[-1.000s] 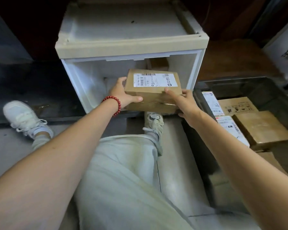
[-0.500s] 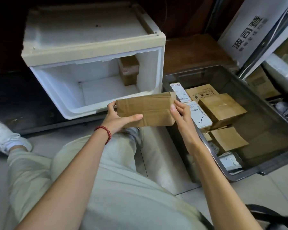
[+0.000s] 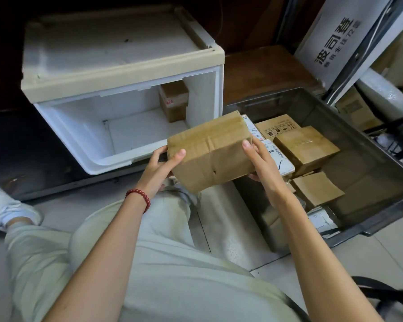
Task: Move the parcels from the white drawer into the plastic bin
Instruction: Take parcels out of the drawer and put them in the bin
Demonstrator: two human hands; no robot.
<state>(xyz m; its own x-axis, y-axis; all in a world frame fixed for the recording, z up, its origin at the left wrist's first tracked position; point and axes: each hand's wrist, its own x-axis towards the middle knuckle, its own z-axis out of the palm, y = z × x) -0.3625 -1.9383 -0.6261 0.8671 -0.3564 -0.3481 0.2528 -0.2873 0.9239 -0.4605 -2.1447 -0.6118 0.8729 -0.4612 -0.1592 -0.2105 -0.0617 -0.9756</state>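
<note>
I hold a brown cardboard parcel (image 3: 209, 152) in the air between the white drawer (image 3: 84, 135) and the dark plastic bin (image 3: 368, 145). My left hand (image 3: 159, 168) grips its left end, thumb on top. My right hand (image 3: 262, 161) grips its right end. The parcel hangs over the bin's left rim. One more brown parcel (image 3: 173, 103) stands upright at the drawer's back right corner. Several parcels (image 3: 305, 147) lie in the bin, some brown, some with white labels.
My bent legs in pale trousers (image 3: 135, 240) fill the foreground, and a white shoe (image 3: 2, 205) sits at the left. A white sign with dark characters (image 3: 337, 43) leans behind the bin. More boxes (image 3: 354, 108) and a black strap (image 3: 386, 296) lie at the right.
The parcel has come out of the drawer and travelled right, tipping so its label no longer faces up. Both hands kept their hold. The view has swung toward the bin.
</note>
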